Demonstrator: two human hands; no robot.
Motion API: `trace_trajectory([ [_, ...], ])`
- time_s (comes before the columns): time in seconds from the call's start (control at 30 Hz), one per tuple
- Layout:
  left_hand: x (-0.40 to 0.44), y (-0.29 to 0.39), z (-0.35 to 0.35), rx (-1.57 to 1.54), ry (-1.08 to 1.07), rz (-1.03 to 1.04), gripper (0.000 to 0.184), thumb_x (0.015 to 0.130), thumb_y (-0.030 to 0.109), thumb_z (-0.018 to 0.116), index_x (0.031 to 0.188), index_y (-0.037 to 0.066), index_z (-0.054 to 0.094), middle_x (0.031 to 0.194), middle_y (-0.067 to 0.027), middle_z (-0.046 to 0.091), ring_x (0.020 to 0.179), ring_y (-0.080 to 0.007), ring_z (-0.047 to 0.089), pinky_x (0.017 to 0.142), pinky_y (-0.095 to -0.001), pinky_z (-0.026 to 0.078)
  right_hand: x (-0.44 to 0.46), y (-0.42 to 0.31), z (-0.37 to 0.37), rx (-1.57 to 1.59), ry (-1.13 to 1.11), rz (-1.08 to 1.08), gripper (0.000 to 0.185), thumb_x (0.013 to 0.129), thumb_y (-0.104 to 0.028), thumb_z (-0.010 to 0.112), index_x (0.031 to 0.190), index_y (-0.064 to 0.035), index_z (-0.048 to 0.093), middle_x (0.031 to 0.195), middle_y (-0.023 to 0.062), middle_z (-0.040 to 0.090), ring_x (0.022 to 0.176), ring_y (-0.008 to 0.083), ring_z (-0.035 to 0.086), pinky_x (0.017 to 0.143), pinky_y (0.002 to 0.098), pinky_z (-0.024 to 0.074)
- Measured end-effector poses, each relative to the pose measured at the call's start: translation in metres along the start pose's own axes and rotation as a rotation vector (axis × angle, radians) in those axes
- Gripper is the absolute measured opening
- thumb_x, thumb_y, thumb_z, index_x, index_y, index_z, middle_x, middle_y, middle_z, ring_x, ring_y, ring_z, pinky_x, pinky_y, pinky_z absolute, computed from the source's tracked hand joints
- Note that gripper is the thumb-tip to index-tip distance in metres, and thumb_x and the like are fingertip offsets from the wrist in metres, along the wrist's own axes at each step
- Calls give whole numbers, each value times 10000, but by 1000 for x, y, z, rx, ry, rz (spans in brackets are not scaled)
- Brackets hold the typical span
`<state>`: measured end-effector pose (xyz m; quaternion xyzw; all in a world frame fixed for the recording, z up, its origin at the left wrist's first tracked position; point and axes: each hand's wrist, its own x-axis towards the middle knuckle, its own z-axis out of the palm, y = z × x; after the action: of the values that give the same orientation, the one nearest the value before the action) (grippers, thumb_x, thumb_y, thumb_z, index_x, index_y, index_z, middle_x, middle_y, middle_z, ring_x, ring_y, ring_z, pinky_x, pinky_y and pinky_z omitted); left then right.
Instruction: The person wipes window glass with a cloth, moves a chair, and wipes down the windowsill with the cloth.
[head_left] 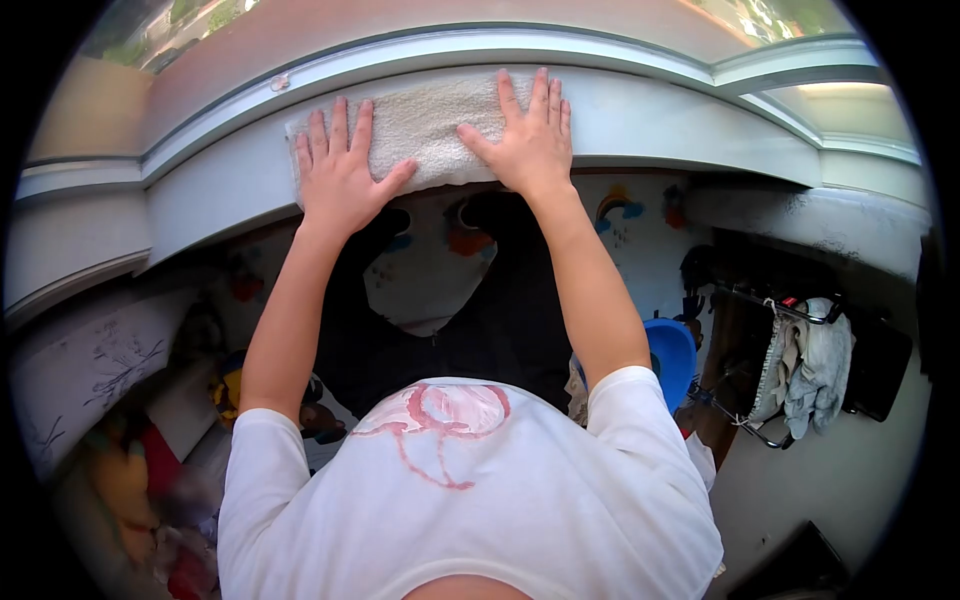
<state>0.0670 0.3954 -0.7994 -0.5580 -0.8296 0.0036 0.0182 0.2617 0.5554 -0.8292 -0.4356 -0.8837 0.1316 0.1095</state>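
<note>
A pale, rough-textured cloth (430, 125) lies spread flat on the white window sill (660, 125). On the cloth's left end rests my left hand (345, 175), palm down with its fingers spread. My right hand (530, 140) lies flat over the right end, fingers apart and thumb pointing inward. Between the two hands the middle of the cloth shows. Neither hand is closed round it.
A window frame (440, 45) runs behind the sill. Low on the right are a blue basin (672, 362) and a rack with grey cloths (822, 365). Assorted items, among them a yellow-orange soft thing (120, 485), lie at the lower left.
</note>
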Motion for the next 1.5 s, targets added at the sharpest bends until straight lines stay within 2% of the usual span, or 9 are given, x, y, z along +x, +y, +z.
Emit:
trace_trajectory([
  [0.2,0,-12,-15,-192,-10,87,843,907,580,616,1576,143,345,1647,-170,263,1527,-392,194,1228,-515,171,6,52,-9,507,28,-118,752,938,-537,593,1566,-186,376,1631,248,239,1535,415,149,1237,506,179],
  [0.23,-6,-26,-19,-286,3,119,813,913,534,643,1566,136,366,1641,-162,283,1525,-381,210,1230,-497,192,3,57,-18,638,90,-142,610,923,-352,659,1484,-167,503,1571,204,392,1504,412,253,1219,500,236],
  [0.37,-23,-70,-31,-280,3,218,679,904,331,713,1488,78,478,1552,-100,446,1469,-319,352,1206,-434,295,0,88,-36,557,21,-232,469,844,-245,744,1298,-163,663,1385,60,617,1418,363,431,1188,489,296],
  [0.77,-13,-77,-38,-254,-87,200,663,866,289,762,1448,78,522,1522,-102,473,1421,-304,410,1173,-413,356,8,90,-67,101,-142,-337,411,808,-325,811,1201,-255,712,1292,-48,650,1220,235,538,1060,423,340],
  [1.0,-10,-77,-41,-339,85,393,415,836,209,778,1194,34,664,1165,-84,706,1145,-299,619,985,-414,491,6,88,-61,109,-98,-485,255,813,-223,797,1047,-154,723,1053,33,665,1021,261,579,928,394,425],
  [1.17,-7,-69,-74,-579,-229,-20,255,928,121,707,1144,9,629,1019,-102,713,977,-217,658,878,-328,512,-5,79,-81,195,-89,-435,215,864,-167,750,1055,-85,696,1005,82,639,1015,299,556,939,393,432],
  [1.27,-8,-88,-72,-833,-136,-79,208,956,140,676,1112,11,631,882,-114,674,790,-213,622,755,-325,500,-7,75,-101,225,-145,-391,205,904,-150,713,1074,-46,668,1018,96,637,1023,297,537,929,384,445],
  [1.4,-7,-102,-76,-1097,-178,-88,268,1004,156,640,1229,26,573,999,-37,644,924,-117,575,816,-266,484,-5,74,-111,406,-122,-372,254,963,-198,679,1144,-27,628,1036,69,662,1035,237,579,923,351,472],
  [1.5,-5,-106,-78,-1298,-117,-87,298,1015,150,630,1272,25,545,1089,-32,628,985,-103,569,863,-254,484,-5,65,-120,910,-356,40,273,996,-195,648,1188,-8,594,1063,67,677,995,160,605,891,299,483],
])
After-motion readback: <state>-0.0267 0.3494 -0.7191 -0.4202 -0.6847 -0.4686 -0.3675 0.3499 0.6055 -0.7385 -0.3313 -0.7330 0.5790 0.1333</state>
